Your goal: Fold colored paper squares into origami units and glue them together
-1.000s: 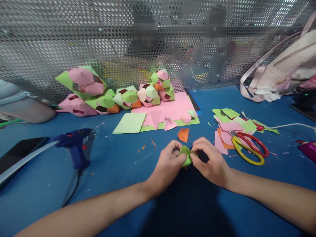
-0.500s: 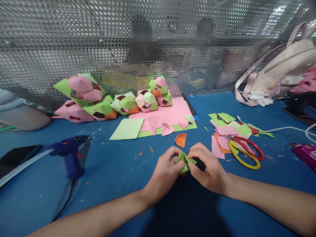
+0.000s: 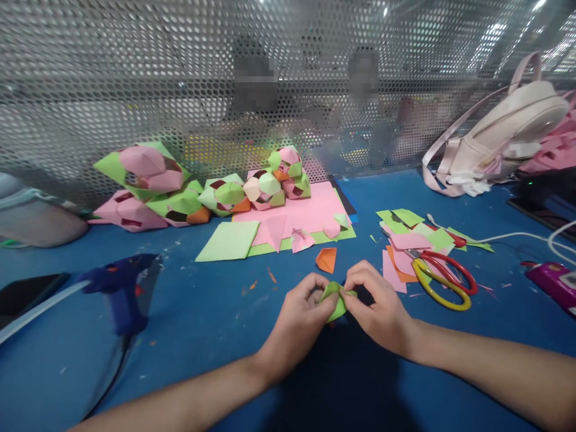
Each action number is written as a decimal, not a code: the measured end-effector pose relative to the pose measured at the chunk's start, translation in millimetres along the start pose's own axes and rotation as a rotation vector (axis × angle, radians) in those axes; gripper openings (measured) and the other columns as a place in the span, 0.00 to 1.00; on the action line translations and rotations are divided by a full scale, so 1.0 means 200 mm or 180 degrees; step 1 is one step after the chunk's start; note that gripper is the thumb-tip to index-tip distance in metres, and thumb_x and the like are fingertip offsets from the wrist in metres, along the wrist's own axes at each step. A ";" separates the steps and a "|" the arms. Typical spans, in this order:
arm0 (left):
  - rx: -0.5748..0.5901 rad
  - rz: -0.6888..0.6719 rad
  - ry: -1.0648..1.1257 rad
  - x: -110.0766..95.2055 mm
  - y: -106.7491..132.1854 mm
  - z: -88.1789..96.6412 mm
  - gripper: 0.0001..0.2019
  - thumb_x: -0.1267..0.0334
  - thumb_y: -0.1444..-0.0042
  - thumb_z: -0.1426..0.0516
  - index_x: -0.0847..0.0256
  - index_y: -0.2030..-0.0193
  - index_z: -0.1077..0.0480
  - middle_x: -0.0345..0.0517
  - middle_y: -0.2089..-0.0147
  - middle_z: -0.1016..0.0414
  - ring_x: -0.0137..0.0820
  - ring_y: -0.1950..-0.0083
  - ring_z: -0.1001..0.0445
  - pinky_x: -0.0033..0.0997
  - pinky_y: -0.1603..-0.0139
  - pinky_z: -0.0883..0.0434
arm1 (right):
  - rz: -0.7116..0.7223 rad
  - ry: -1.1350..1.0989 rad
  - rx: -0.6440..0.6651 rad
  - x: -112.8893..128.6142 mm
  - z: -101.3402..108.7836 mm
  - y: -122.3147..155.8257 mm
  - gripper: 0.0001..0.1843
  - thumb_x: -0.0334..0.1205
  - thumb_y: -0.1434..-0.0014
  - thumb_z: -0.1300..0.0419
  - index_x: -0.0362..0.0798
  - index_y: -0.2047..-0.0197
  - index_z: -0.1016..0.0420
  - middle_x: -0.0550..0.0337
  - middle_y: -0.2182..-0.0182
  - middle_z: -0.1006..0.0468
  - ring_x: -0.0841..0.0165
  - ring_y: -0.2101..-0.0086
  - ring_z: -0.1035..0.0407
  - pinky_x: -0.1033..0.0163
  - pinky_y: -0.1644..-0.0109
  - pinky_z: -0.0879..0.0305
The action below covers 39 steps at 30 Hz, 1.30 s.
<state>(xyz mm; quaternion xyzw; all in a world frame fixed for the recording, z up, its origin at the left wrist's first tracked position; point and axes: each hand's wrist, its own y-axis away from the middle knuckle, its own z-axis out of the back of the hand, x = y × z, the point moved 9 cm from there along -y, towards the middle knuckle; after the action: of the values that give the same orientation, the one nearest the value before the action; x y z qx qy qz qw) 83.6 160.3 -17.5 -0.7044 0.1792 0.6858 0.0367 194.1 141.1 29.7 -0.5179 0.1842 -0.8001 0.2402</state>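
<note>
Between my two hands is a small folded piece of green paper [image 3: 333, 307], held just above the blue table [image 3: 216, 336]. My left hand [image 3: 305, 312] pinches its left side, the thumb lying over the front. At its upper right edge, my right hand [image 3: 375, 306] grips with thumb and forefinger. The fingers hide much of the paper. A folded orange paper piece [image 3: 326, 260] lies just beyond the hands. To the right, scissors with red and yellow handles [image 3: 443, 282] rest on cut pieces of pink, green and orange paper [image 3: 410, 241].
A blue glue gun [image 3: 121, 294] stands at the left, its cord trailing forward. Several paper balls [image 3: 265, 189] line the perforated metal panel [image 3: 180, 120]. Pink sheets [image 3: 301, 207] and a pale green stack [image 3: 227, 241] lie mid-table. A backpack [image 3: 499, 132] sits far right.
My right thumb and forefinger have moved slightly closer to the left thumb on the green paper. The whole view has shifted a little; the other things lie as before.
</note>
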 end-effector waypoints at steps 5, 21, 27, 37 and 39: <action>-0.0083 -0.0024 -0.0078 -0.03 0.00 0.01 0.08 0.62 0.49 0.41 0.61 0.70 0.38 0.33 0.77 0.36 0.22 0.76 0.36 0.22 0.74 0.36 | -0.0198 -0.0388 0.0301 -0.01 0.00 0.00 0.09 0.35 0.36 0.51 0.48 0.59 0.30 0.55 0.62 0.31 0.66 0.59 0.34 0.59 0.55 0.36; -0.0019 -0.0020 -0.0175 -0.01 -0.01 0.02 0.08 0.61 0.48 0.42 0.61 0.70 0.38 0.34 0.77 0.35 0.23 0.76 0.35 0.23 0.74 0.35 | -0.1309 -0.0967 0.0604 -0.20 -0.08 0.00 0.08 0.43 0.39 0.44 0.49 0.64 0.28 0.62 0.70 0.29 0.72 0.69 0.35 0.66 0.64 0.37; -0.0031 -0.0019 -0.0188 -0.02 -0.01 0.03 0.07 0.63 0.49 0.42 0.61 0.70 0.37 0.34 0.77 0.36 0.23 0.75 0.35 0.23 0.73 0.35 | -0.1206 -0.0788 0.0582 -0.19 -0.09 0.00 0.06 0.41 0.41 0.43 0.48 0.64 0.28 0.62 0.69 0.29 0.71 0.68 0.35 0.65 0.64 0.36; 0.0058 -0.0059 -0.0176 -0.03 0.00 0.03 0.03 0.65 0.45 0.45 0.61 0.67 0.36 0.35 0.75 0.31 0.24 0.72 0.32 0.23 0.69 0.35 | -0.1090 -0.0677 0.0428 -0.18 -0.07 -0.01 0.05 0.39 0.40 0.44 0.48 0.65 0.28 0.62 0.70 0.29 0.72 0.70 0.34 0.66 0.66 0.35; 0.0078 -0.0103 -0.0283 -0.03 0.00 0.04 0.03 0.64 0.43 0.46 0.61 0.66 0.36 0.36 0.75 0.30 0.25 0.72 0.32 0.23 0.69 0.35 | -0.1071 -0.0667 0.0411 -0.18 -0.06 -0.01 0.05 0.39 0.40 0.43 0.48 0.65 0.28 0.62 0.70 0.29 0.72 0.70 0.34 0.67 0.66 0.36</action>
<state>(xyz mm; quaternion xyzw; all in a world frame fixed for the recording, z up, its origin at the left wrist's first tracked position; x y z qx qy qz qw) 76.4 164.2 -12.4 -0.6755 0.1743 0.7136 0.0643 194.8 163.7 -1.2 -0.6053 0.0175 -0.7808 0.1537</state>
